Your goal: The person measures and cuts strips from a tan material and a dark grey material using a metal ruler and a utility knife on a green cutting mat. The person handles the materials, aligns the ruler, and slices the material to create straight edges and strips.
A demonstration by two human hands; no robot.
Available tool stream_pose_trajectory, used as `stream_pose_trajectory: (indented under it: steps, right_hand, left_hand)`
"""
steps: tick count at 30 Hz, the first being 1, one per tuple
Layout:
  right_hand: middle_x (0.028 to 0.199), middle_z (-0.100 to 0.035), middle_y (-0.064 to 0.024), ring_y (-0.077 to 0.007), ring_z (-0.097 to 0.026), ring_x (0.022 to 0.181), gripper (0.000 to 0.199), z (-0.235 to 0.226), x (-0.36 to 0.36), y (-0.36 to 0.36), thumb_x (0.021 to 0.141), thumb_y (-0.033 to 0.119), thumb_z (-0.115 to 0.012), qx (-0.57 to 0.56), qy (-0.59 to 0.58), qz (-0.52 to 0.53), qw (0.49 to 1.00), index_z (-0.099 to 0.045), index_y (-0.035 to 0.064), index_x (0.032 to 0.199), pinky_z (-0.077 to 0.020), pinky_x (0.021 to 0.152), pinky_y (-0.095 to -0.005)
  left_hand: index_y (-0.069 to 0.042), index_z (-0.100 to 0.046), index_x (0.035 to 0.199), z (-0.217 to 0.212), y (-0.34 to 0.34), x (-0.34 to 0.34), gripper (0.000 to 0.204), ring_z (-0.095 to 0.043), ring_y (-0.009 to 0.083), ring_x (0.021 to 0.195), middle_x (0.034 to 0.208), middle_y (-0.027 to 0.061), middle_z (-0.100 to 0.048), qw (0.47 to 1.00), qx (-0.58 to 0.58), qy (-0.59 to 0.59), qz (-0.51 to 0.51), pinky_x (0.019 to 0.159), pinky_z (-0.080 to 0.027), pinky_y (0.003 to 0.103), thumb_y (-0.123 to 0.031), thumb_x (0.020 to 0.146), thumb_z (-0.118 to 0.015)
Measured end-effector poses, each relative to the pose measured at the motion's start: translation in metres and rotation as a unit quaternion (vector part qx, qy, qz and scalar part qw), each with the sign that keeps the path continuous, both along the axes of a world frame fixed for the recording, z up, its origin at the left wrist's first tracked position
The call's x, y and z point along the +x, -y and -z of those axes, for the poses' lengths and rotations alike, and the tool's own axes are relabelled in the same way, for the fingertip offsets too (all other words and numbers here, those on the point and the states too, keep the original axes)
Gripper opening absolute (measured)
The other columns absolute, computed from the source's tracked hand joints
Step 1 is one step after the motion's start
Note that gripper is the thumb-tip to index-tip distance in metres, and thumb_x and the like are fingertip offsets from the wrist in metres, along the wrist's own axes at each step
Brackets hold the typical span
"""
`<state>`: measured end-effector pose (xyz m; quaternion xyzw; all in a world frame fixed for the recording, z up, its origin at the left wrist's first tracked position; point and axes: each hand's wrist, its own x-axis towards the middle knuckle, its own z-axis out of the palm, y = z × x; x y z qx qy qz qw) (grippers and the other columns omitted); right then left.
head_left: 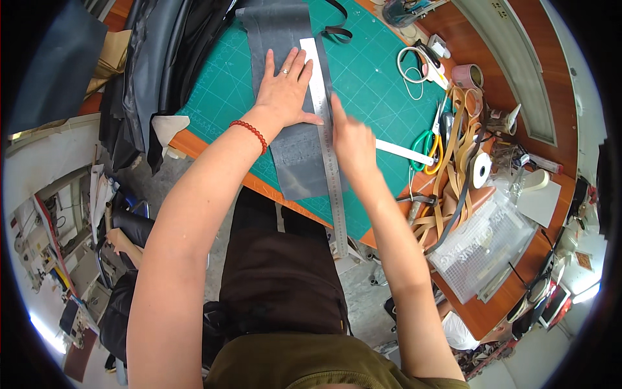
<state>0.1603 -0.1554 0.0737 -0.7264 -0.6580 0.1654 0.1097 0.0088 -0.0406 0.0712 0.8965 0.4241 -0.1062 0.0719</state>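
A long strip of dark grey leather (298,162) lies on the green cutting mat (220,84). Along its right side rests a long steel ruler (332,181), its near end jutting past the table edge. My left hand (285,91) presses flat on leather and ruler, fingers stretched forward and thumb out across the ruler. Just right of the ruler is my right hand (354,146), its fingers curled and the index finger pointing forward along the ruler's edge. Its fingers are slightly blurred, and whatever they grip is hidden.
Dark leather sheets (175,52) hang over the table's left side. A white strip (405,152) lies right of my right hand, near green-handled scissors (422,139) and white-handled scissors (427,68). Tan leather straps (453,168) and a white spool (481,170) crowd the right side.
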Motion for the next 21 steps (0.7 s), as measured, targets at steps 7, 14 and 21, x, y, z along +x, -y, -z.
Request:
stream_pose_trajectory:
  steps: [7,14,21]
  right_hand:
    - [0.083,-0.068,-0.0195,-0.0372,-0.070,0.066,0.065,-0.017,-0.001,0.087,0.087,0.007,-0.062,-0.087,0.025,0.008,0.996,-0.046,0.0089,0.150,-0.0571,0.058,-0.0500]
    - [0.084,-0.069,-0.0183,-0.0373,-0.070,0.067,0.064,-0.011,0.001,0.088,0.088,0.007,-0.061,-0.060,0.019,-0.005,0.998,-0.046,0.0092,0.150,-0.0578,0.059,-0.0489]
    - [0.084,-0.069,-0.0178,-0.0377,-0.070,0.066,0.064,-0.007,-0.001,0.097,0.087,0.006,-0.060,-0.044,0.010,0.008,0.999,-0.046,0.0099,0.150,-0.0577,0.060,-0.0494]
  left_hand:
    - [-0.008,-0.032,0.156,-0.006,0.018,0.003,0.105,-0.023,0.0308,0.152,0.161,0.0142,-0.031,0.999,0.041,-0.002,0.018,0.122,-0.018,0.057,-0.066,0.077,-0.071]
    - [-0.025,-0.025,0.160,0.007,0.072,-0.004,0.093,-0.027,0.0318,0.150,0.162,0.0093,-0.032,0.996,0.020,0.062,0.068,0.122,-0.022,0.056,-0.064,0.085,-0.065]
    - [-0.024,-0.021,0.162,-0.020,0.072,0.012,0.114,-0.021,0.0319,0.153,0.166,0.0083,-0.025,0.994,-0.020,-0.080,0.073,0.122,-0.013,0.062,-0.082,0.073,-0.062]
